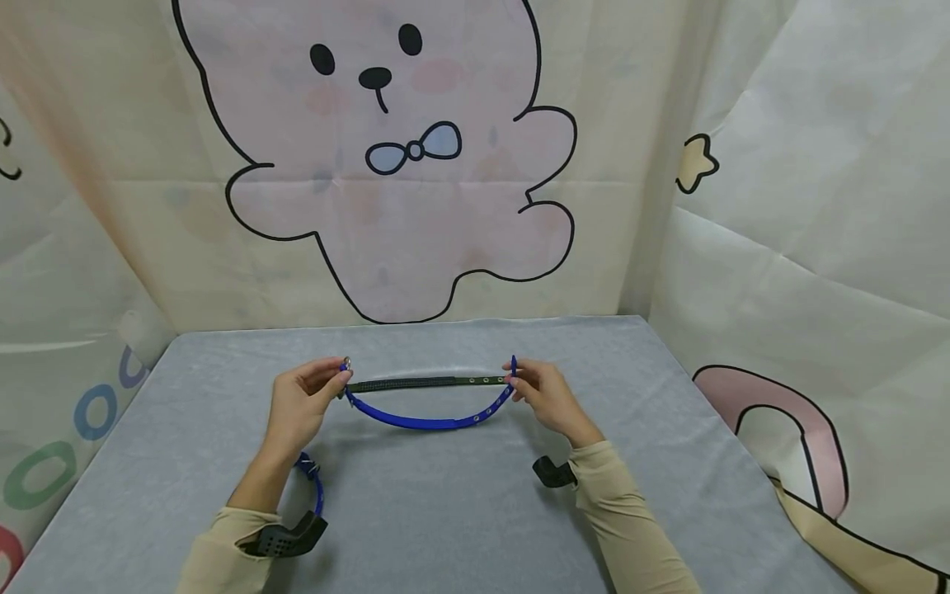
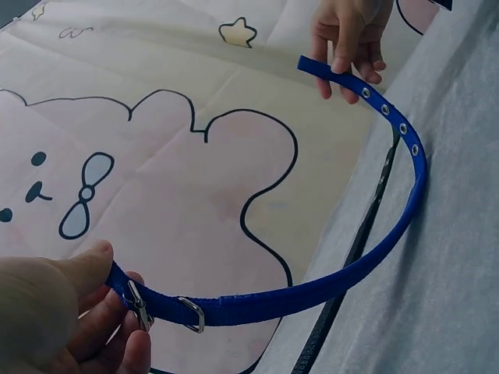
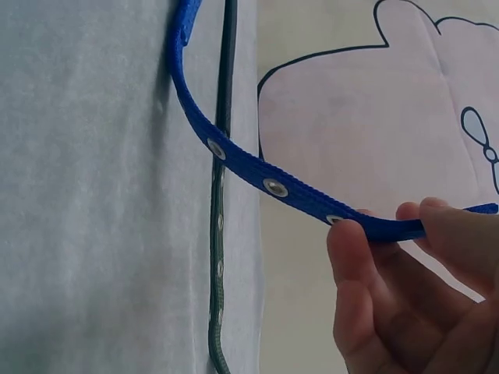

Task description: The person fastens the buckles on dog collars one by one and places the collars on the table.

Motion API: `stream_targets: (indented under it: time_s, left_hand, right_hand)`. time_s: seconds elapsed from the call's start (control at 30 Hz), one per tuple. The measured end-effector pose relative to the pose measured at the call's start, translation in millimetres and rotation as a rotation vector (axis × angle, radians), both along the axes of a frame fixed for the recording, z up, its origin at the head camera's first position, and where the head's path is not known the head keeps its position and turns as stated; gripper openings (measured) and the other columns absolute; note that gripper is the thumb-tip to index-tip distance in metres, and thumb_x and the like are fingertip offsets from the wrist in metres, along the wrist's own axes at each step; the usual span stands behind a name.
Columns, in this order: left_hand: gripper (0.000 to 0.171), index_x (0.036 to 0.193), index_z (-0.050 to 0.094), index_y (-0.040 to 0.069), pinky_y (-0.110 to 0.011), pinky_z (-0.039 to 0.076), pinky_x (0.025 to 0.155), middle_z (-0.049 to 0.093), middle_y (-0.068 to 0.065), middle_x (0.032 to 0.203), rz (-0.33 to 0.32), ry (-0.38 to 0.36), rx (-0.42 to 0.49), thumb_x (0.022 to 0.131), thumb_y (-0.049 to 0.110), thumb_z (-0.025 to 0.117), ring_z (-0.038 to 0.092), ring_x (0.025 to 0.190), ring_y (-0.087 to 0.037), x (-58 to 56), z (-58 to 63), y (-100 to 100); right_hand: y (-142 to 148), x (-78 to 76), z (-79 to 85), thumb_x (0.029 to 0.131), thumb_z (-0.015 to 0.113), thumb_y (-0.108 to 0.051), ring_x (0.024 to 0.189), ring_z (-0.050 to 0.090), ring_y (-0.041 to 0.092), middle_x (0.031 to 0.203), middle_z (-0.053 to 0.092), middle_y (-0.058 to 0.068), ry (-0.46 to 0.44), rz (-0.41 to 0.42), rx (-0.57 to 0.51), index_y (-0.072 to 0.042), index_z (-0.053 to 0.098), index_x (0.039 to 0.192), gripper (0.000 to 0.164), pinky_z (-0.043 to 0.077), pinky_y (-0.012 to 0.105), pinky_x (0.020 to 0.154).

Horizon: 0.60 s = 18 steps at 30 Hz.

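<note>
A blue pet collar (image 1: 423, 424) sags in a curve between the two hands above the table. My left hand (image 1: 304, 400) pinches its buckle end; in the left wrist view the metal buckle (image 2: 139, 304) and a D-ring (image 2: 192, 313) show beside the fingers. My right hand (image 1: 549, 396) pinches the other end near the eyelets (image 3: 275, 187), and the tip sticks out past the fingers. Behind it, a dark green collar (image 1: 416, 383) with eyelets lies stretched out on the table. In the head view its left end is partly hidden by the left hand.
Another blue strap (image 1: 320, 491) with a buckle lies on the grey-covered table (image 1: 445, 511) beside the left wrist, partly hidden by the wrist camera (image 1: 289, 536). Printed fabric with a bear (image 1: 386, 206) hangs behind the table, with more fabric at both sides.
</note>
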<state>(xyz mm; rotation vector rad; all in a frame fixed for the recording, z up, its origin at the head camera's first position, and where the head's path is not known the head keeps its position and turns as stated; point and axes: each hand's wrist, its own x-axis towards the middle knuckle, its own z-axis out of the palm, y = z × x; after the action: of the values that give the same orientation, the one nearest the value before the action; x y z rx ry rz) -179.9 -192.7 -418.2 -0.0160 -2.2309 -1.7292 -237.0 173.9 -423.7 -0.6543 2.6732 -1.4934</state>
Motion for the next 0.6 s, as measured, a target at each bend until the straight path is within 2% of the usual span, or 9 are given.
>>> stream_targets:
  time_s: [0.13,0.27,0.33,0.53,0.6]
  left_hand:
    - [0.026,0.117,0.071,-0.003,-0.011,0.054,0.074,0.077,-0.012,0.104,0.009,0.036,-0.040,0.096,0.012,0.070,0.068,0.084,0.007,0.3,0.2,2]
    - [0.024,0.116,0.071,-0.004,-0.011,0.053,0.072,0.075,-0.022,0.104,0.001,0.093,-0.074,0.096,0.009,0.069,0.065,0.082,0.010,-0.6,-0.6,5]
    - [0.023,0.116,0.071,-0.004,-0.010,0.052,0.071,0.074,-0.024,0.105,-0.006,0.113,-0.091,0.096,0.008,0.069,0.064,0.082,0.012,-0.2,-0.9,6]
    - [0.024,0.118,0.071,-0.002,-0.013,0.053,0.069,0.074,-0.023,0.109,-0.043,0.136,-0.125,0.097,0.009,0.068,0.062,0.087,0.012,3.9,2.1,11]
    - [0.024,0.118,0.070,-0.002,-0.016,0.055,0.066,0.074,-0.023,0.110,-0.060,0.144,-0.124,0.097,0.008,0.068,0.062,0.086,0.010,4.6,3.1,13]
  right_hand:
    - [-4,1.7,1.6,0.101,0.056,0.001,0.091,0.070,0.040,0.112,0.070,0.028,0.008,0.004,-0.032,0.006,0.062,0.130,0.030,0.059,0.046,0.081]
    - [-7,3.6,2.3,0.098,0.058,0.006,0.100,0.070,0.037,0.114,0.070,0.026,0.007,0.011,-0.040,0.008,0.061,0.130,0.032,0.058,0.047,0.086]
    - [-8,4.9,2.3,0.098,0.059,0.006,0.103,0.071,0.036,0.116,0.070,0.026,0.009,0.013,-0.036,0.008,0.063,0.128,0.031,0.058,0.048,0.087]
    - [-13,6.8,2.1,0.097,0.060,0.006,0.099,0.072,0.037,0.119,0.069,0.030,0.037,0.047,-0.047,0.011,0.064,0.125,0.029,0.060,0.038,0.084]
    - [-16,7.8,2.5,0.098,0.059,0.004,0.094,0.072,0.035,0.119,0.070,0.030,0.028,0.049,-0.048,0.011,0.063,0.127,0.030,0.060,0.040,0.083]
